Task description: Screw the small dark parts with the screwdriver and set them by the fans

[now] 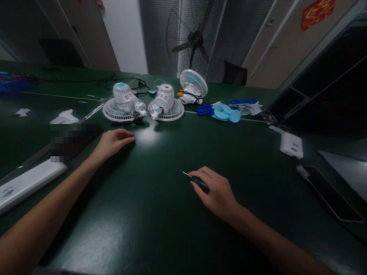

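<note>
My right hand [215,189] grips a small screwdriver [200,183] by its dark handle, its thin metal shaft pointing left, over the green table. My left hand [113,142] is further forward and to the left, thumb and fingertips pinched close to the tabletop. Something small and dark shows at those fingertips, too small to name. Just beyond it, two white fan heads lie grille-down side by side: the left fan head [123,103] and the right fan head [165,101]. Dark slim items [127,123] lie at the left one's near edge, partly blurred.
A third small fan [193,86] stands behind. Light-blue fan blades [226,113] and blue gloves [205,110] lie right of it. A white box [291,145] and a phone [329,191] are at right; a long white box [31,183] and crumpled white paper [65,117] at left.
</note>
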Tool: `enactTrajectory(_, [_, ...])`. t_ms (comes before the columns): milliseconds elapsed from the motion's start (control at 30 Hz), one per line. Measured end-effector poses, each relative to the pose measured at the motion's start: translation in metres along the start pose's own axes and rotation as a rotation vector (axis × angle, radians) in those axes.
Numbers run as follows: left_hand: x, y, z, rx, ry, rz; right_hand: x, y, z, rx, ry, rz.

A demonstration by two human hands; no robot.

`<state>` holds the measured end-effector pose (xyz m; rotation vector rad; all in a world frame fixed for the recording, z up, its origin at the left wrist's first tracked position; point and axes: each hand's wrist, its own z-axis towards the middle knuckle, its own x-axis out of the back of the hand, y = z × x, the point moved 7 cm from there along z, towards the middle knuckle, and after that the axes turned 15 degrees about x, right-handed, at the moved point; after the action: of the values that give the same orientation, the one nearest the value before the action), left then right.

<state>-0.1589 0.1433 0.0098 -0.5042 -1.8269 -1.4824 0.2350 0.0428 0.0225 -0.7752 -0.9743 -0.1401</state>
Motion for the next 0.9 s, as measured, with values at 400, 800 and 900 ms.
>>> enactTrajectory(400, [-0.008,0.026,-0.02,-0.3,0.159,0.424,-0.002,0.001,0.0,0.022,0.014,-0.03])
enactTrajectory(800, [-0.02,0.034,-0.028,-0.327,0.2,0.357,-0.001,0.001,-0.001,0.019,0.014,0.014])
enactTrajectory(900, [-0.024,0.035,-0.028,-0.389,0.155,0.318,-0.001,0.002,-0.002,0.014,0.009,0.014])
